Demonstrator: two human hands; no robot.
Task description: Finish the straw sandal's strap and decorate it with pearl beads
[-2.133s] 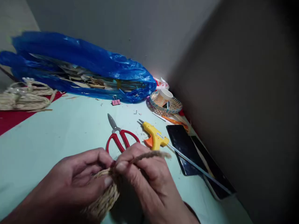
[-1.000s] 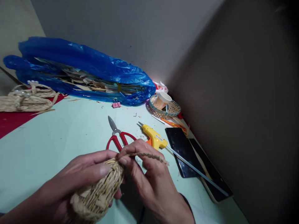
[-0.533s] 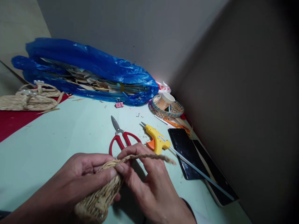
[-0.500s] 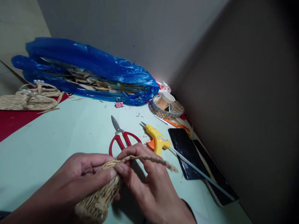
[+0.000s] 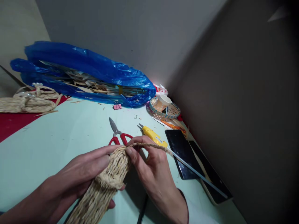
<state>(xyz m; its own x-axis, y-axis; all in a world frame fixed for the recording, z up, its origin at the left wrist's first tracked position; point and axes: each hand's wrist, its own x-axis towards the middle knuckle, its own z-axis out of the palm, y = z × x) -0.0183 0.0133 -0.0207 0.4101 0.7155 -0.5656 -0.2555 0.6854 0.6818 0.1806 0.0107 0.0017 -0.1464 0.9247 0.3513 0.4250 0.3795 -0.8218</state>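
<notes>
Low in the middle of the head view, a woven straw slipper (image 5: 93, 199) slants up and away, with a raised band across it. My left hand (image 5: 77, 172) is closed around it from the left, some fingertips showing at its right edge. My right hand (image 5: 155, 180) pinches a thin braided straw cord (image 5: 161, 147) against the slipper's far tip. The cord's loose end trails right over that hand's fingers. Red-handled scissors (image 5: 115, 128) lie just beyond the hands. Behind the right hand is a yellow glue gun (image 5: 153, 136) with a long glue stick (image 5: 198, 172).
A blue plastic bag (image 5: 93, 62) of dried straw lies along the wall. Straw slippers with pearls (image 5: 28, 104) are at left on red cloth. A pink binder clip (image 5: 117, 105), a paper cup (image 5: 162, 102) in a woven basket (image 5: 174, 110) and a dark phone (image 5: 182, 152) are around.
Both hands have risen with the slipper, showing more of its length and the band across it. The cord's end has moved up and left, and my right hand covers more of the glue gun.
</notes>
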